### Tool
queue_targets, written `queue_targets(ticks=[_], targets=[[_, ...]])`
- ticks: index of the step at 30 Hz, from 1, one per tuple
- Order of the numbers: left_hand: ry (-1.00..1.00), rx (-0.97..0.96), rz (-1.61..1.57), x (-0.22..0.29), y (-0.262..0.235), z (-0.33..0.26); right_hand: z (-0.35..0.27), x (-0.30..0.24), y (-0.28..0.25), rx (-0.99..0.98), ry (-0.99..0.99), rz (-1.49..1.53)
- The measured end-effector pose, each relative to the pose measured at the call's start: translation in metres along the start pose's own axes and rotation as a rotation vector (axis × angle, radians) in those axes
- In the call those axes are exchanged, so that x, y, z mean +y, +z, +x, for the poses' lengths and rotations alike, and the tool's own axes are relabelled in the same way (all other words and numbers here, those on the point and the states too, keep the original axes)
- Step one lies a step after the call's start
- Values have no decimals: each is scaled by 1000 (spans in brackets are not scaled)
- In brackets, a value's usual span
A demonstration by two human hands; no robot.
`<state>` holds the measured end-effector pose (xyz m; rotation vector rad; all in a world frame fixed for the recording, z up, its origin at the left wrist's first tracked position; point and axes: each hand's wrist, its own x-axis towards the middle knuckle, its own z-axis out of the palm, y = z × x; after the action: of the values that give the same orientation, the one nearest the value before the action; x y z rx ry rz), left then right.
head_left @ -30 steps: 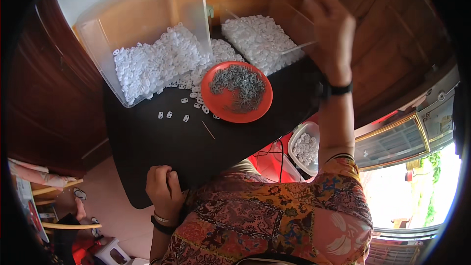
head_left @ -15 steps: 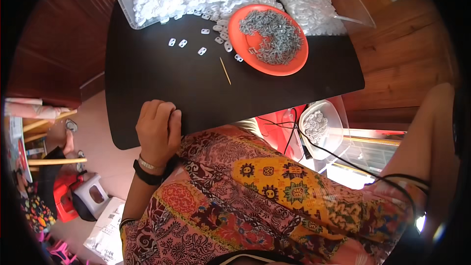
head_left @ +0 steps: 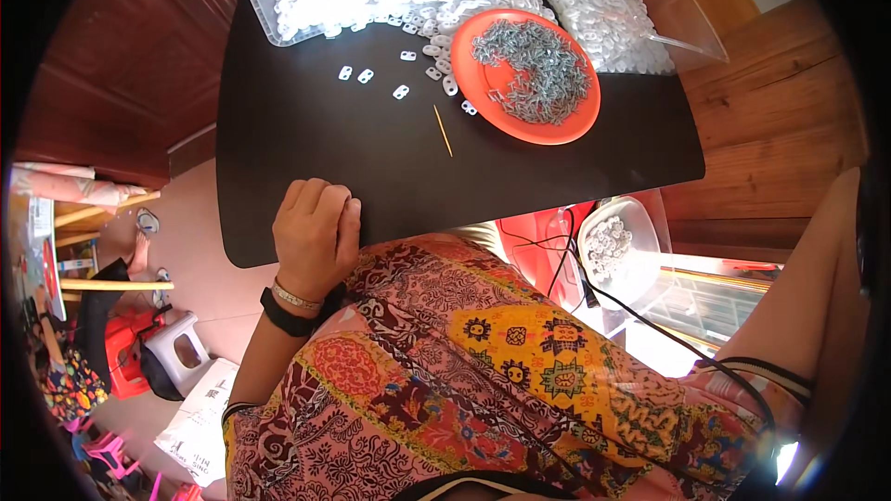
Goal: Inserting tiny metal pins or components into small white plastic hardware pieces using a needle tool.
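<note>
My left hand point(head_left: 317, 234) rests at the near left edge of the dark table point(head_left: 316, 148), its fingers curled into a loose fist. Its palm is turned down, so anything inside is hidden. A wooden toothpick point(head_left: 443, 132) lies on the tabletop beyond it. Farther back are several small white plastic pieces with two holes, one of them a loose clip point(head_left: 401, 92). An orange plate point(head_left: 548, 134) holds a heap of small grey metal nails point(head_left: 538, 83). My right arm point(head_left: 807, 260) bends at the right side; its hand is out of view.
A clear bin point(head_left: 264, 14) and a clear bag point(head_left: 603, 14), both full of white pieces, stand at the back. Below the table's right side sit a white tub point(head_left: 640, 269) and a black cable point(head_left: 650, 304). Stools point(head_left: 181, 353) and another person's foot point(head_left: 139, 250) are at left.
The whole view has shifted slightly, so the table and its contents sit a little farther right. My left hand keeps its closed pose at the table edge.
</note>
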<state>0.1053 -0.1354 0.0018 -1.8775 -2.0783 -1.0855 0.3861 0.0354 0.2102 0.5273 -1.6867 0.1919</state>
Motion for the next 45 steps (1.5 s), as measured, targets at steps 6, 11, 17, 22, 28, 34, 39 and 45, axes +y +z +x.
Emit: queue_targets(ticks=[6, 11, 17, 22, 28, 34, 39, 45], targets=[[-7, -12, 8, 1, -1, 0, -18, 17, 9, 11, 51, -22], [3, -13, 0, 2, -1, 0, -32, 31, 17, 8, 99, -39], [-5, 0, -5, 2, -1, -1, -46, 44, 31, -2, 171, -57], [2, -18, -30, 0, 0, 3, -44, 61, 45, -12, 225, -82], [-6, -9, -42, -3, -4, 0, -43, 74, 72, -34, 243, -91], [5, 0, -94, -4, -6, -1, -10, 83, 119, -63, 214, -110], [14, -26, -155, -4, -11, -5, -55, 133, 206, -866, 745, 71], [17, -5, -187, -5, -10, -6, -138, 162, 245, -1186, 565, -186]])
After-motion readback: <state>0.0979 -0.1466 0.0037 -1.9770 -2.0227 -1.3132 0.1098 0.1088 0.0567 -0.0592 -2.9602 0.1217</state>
